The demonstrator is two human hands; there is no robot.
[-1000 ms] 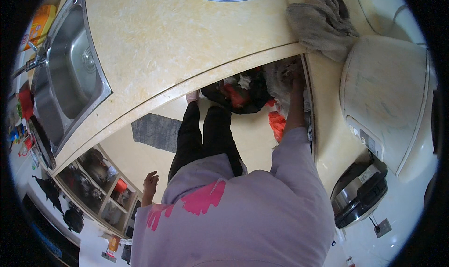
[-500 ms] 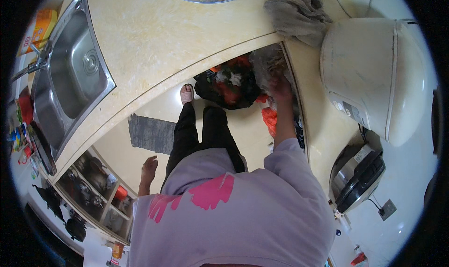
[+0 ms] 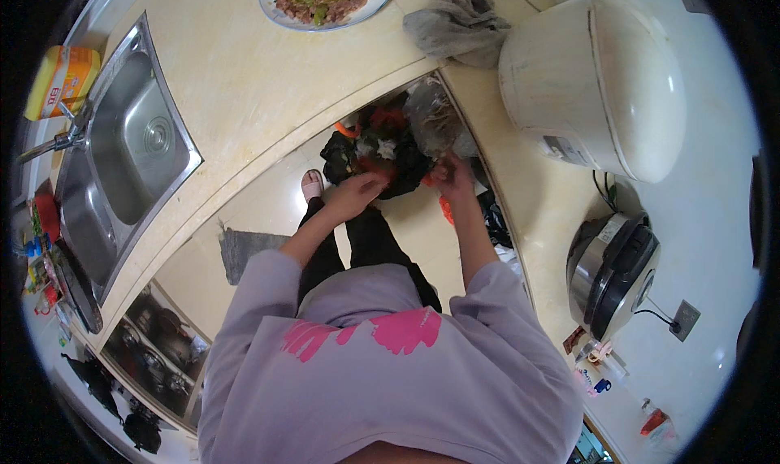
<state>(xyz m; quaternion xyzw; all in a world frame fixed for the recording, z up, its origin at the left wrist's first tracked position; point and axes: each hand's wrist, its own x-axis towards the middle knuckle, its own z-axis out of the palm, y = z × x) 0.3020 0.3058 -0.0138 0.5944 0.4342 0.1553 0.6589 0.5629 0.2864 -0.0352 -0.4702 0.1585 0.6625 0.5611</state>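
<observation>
Right hand (image 3: pixel 453 178) pinches clear bag (image 3: pixel 431 116); left hand (image 3: pixel 356 196) near black bag (image 3: pixel 413 168), grip cannot be told. Desk (image 3: pixel 244 66), bearing grey cloth (image 3: pixel 457 27), borders both.

Crumpled clear plastic bag (image 3: pixel 433 116) beside an open, full black bag (image 3: pixel 414 165).

A person wears a loose, pale lavender fabric top (image 3: pixel 390 399) with dark, plain black trousers (image 3: pixel 378 249), seen from above.

Across the chest runs a bright pink print (image 3: pixel 406 331) in ragged, brushstroke-like patches, their lower edges split into finger-shaped streaks, with tiny pale lettering on one; the roomy lavender sleeves (image 3: pixel 252 305) end well short of the wrists, leaving the forearms and both the left hand (image 3: pixel 357 196) and right hand (image 3: pixel 452 178) bare, while a pale pink open sandal (image 3: pixel 312 185) shows on one foot.
</observation>
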